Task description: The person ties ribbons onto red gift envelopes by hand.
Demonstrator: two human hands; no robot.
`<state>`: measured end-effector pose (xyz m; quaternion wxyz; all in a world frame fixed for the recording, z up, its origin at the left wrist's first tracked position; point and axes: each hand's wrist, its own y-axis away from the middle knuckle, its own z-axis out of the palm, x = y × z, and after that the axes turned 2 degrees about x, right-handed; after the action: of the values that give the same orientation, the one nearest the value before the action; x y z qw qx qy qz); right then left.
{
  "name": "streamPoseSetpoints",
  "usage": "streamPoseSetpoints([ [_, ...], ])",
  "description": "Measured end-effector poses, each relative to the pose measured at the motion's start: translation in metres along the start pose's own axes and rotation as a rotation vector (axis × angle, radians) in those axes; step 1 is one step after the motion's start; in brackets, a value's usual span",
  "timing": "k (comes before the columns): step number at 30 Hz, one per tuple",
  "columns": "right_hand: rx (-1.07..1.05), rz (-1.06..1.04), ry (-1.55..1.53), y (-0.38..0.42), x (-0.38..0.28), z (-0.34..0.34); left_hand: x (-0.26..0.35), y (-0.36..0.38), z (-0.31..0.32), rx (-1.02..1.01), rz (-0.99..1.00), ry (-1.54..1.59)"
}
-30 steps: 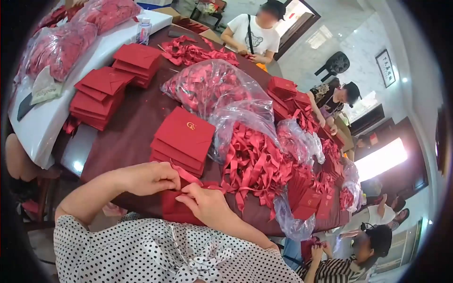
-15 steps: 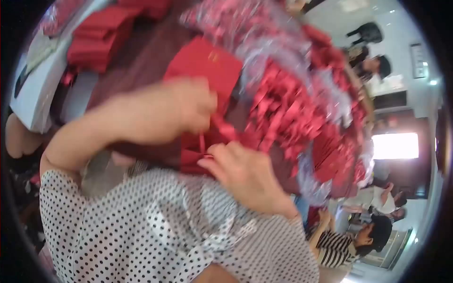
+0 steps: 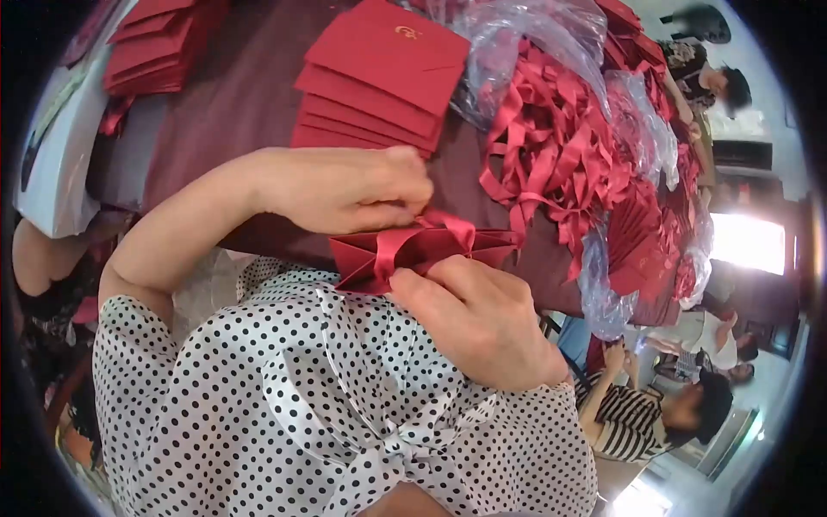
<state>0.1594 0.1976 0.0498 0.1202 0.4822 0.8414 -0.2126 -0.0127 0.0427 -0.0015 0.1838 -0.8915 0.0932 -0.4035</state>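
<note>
A red paper gift bag [image 3: 357, 257] sits close against my body with its folded mouth turned up. A red ribbon [image 3: 389, 246] loops over its opening. My left hand [image 3: 366, 191] is closed over the far side of the bag, its fingertips curled at the ribbon's far part. My right hand [image 3: 478, 323] grips the near rim of the bag, thumb and fingers pinched beside the ribbon; its fingertips are partly hidden. Just beyond my left hand lies a fanned stack of flat red bags [image 3: 388, 60] with a small gold mark on top.
A heap of loose red ribbons [image 3: 560, 146] spills from a clear plastic bag [image 3: 551, 26] at the right. More red bags [image 3: 151, 52] are stacked at upper left. A dark red cloth [image 3: 233, 95] covers the table. A person in a striped shirt [image 3: 629, 422] sits at the right.
My left hand, blurred before, has moved slightly right and is now over the bag's far rim. The ribbon now arches across the opening, and the bag mouth shows more plainly.
</note>
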Motion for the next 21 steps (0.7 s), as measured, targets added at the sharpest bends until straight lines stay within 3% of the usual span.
streamPoseSetpoints([
  [1, 0.019, 0.03, 0.004, 0.0, -0.002, -0.001, -0.001, -0.001, 0.003, -0.004, 0.012, 0.002],
  [3, 0.044, 0.079, 0.014, 0.004, -0.004, -0.005, 0.0, 0.001, 0.007, -0.126, -0.249, 0.198],
  [6, 0.113, 0.188, -0.051, 0.009, -0.004, -0.006, 0.004, 0.026, -0.016, 0.254, -0.406, -0.104],
  [8, 0.206, 0.294, -0.125, 0.008, -0.006, 0.002, 0.017, 0.035, -0.023, 0.364, -0.448, -0.219],
  [11, 0.168, 0.057, -0.116, -0.006, 0.002, -0.001, 0.012, 0.042, -0.015, 0.496, -0.426, -0.271],
  [13, 0.049, -0.004, -0.057, -0.007, 0.006, -0.002, 0.019, 0.045, -0.013, 0.553, -0.467, -0.192],
  [15, 0.1, -0.007, -0.061, -0.008, 0.009, -0.002, 0.022, 0.05, -0.013, 0.619, -0.44, -0.165],
  [16, 0.138, -0.003, -0.076, -0.01, 0.013, -0.001, 0.029, 0.052, -0.011, 0.705, -0.546, 0.123],
  [18, 0.221, -0.012, -0.07, -0.014, 0.019, -0.003, 0.043, 0.056, -0.007, 0.81, -0.421, 0.501],
  [20, 0.312, -0.02, -0.095, -0.018, 0.022, -0.008, 0.054, 0.051, -0.007, 0.725, -0.155, 0.632],
  [21, 0.317, -0.039, -0.082, -0.019, 0.021, -0.014, 0.056, 0.046, -0.007, 0.728, -0.112, 0.699],
])
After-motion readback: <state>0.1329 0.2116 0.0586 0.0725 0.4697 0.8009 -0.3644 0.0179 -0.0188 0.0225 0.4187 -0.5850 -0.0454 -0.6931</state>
